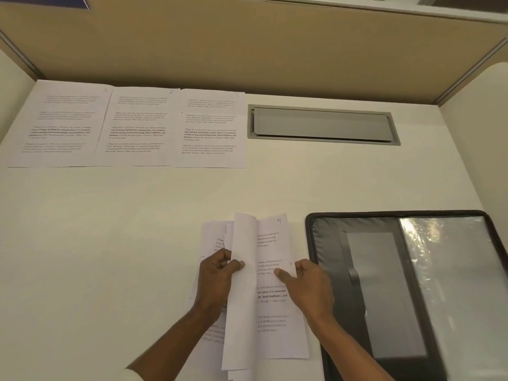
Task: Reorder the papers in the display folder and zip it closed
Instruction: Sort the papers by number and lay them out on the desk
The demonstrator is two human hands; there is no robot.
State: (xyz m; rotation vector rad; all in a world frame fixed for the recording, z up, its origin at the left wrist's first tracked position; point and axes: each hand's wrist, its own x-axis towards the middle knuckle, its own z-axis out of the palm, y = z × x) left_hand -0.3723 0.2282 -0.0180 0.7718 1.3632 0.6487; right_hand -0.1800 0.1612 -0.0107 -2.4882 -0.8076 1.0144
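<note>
A loose stack of printed papers [270, 306] lies on the desk in front of me. My left hand [217, 281] grips sheets folded back to the left, with their blank backs showing. My right hand [308, 287] lies on the uncovered page, which is marked "4" at its top corner, its thumb pressing on the print. Three more printed sheets [137, 127] lie side by side at the back left of the desk. The black display folder [406, 292] lies open to the right of the stack, with shiny clear sleeves on its right half.
A grey cable hatch [321, 125] is set into the desk at the back right. A tan partition [247, 45] closes off the back, and white side walls stand at left and right. Bare desk surface [96, 243] lies at the left.
</note>
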